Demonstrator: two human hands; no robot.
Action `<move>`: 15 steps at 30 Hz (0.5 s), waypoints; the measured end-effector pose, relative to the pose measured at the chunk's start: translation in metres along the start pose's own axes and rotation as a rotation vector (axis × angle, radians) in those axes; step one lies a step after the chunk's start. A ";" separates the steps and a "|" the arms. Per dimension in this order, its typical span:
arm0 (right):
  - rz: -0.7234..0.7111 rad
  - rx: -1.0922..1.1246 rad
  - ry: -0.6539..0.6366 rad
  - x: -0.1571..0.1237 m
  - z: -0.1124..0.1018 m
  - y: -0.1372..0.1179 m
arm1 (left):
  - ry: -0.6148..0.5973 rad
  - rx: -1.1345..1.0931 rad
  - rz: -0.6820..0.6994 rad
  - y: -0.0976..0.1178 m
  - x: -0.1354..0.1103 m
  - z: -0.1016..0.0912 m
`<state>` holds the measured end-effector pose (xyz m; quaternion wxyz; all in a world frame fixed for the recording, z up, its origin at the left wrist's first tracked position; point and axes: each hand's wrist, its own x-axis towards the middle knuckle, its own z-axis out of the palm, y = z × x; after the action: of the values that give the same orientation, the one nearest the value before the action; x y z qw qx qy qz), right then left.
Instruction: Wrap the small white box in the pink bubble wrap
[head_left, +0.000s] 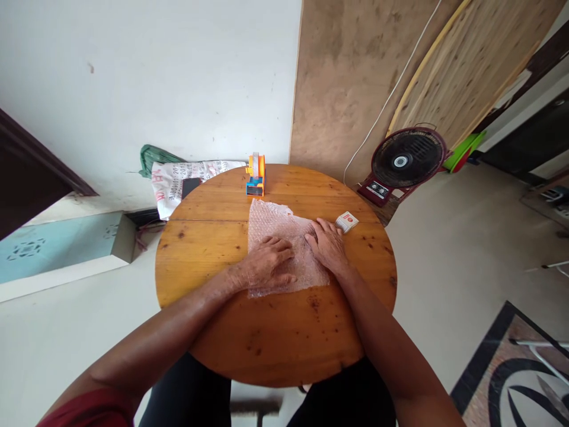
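Note:
A sheet of bubble wrap [278, 222] lies spread on a round wooden table [200, 255]. My left hand [269, 263] rests palm down on its left and middle part, fingers stretched toward the right. On the sheet's right edge lies my right hand [328, 244], also flat, with its fingers pointing up and left. Neither hand grips anything. Just beyond my right hand is a small white box with red marking [347, 221]. An orange and blue tape dispenser [256, 175] with a roll of tape stands at the table's far edge.
A dark red fan [402, 160] stands right of the table, its white cord [391, 92] running up the wooden board. A printed white sack [166, 190] and a green bag [157, 157] lie behind the left edge. A pale blue box [57, 243] sits at left.

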<state>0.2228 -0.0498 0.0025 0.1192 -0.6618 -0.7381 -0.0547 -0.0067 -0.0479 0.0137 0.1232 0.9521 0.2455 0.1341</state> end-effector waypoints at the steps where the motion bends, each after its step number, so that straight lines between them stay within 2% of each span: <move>1: -0.003 0.008 0.007 -0.001 -0.002 0.000 | 0.008 -0.003 -0.001 0.000 0.000 0.001; 10: 0.005 0.011 0.010 -0.006 -0.013 0.001 | 0.100 -0.106 -0.050 -0.010 0.006 0.008; 15: 0.013 0.000 -0.001 -0.008 -0.013 0.000 | -0.011 -0.039 0.001 -0.008 0.009 -0.004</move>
<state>0.2253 -0.0602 0.0128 0.1190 -0.6667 -0.7338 -0.0538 -0.0037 -0.0358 0.0169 0.1431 0.9503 0.2418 0.1339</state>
